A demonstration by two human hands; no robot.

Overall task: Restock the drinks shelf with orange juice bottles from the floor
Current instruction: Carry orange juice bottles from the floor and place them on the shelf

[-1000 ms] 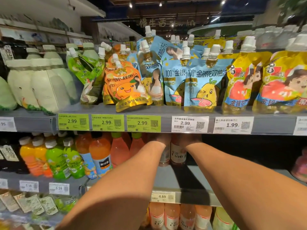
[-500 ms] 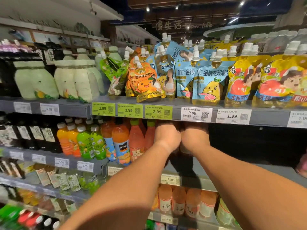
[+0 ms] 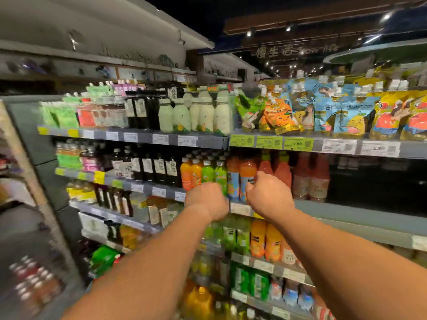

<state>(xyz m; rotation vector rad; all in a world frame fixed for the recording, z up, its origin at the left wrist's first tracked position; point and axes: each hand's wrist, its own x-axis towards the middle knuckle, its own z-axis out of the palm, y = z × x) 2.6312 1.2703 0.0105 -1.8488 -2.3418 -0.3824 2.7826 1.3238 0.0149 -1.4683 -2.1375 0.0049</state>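
I am drawing both hands, left [image 3: 208,200] and right [image 3: 268,195], back from the drinks shelf [image 3: 346,212], apparently empty and loosely curled; pinkish-orange juice bottles [image 3: 310,179] are standing there now, more restocking likely ahead.

Two bare forearms are seen, entering from about 7 o'clock and 5 o'clock of the view. No sleeves, gloves, watch or rings can be made out on them. The left hand [image 3: 206,199] and the right hand [image 3: 268,195] are shown from the back, knuckles rounded. Fine detail is softened by motion blur.
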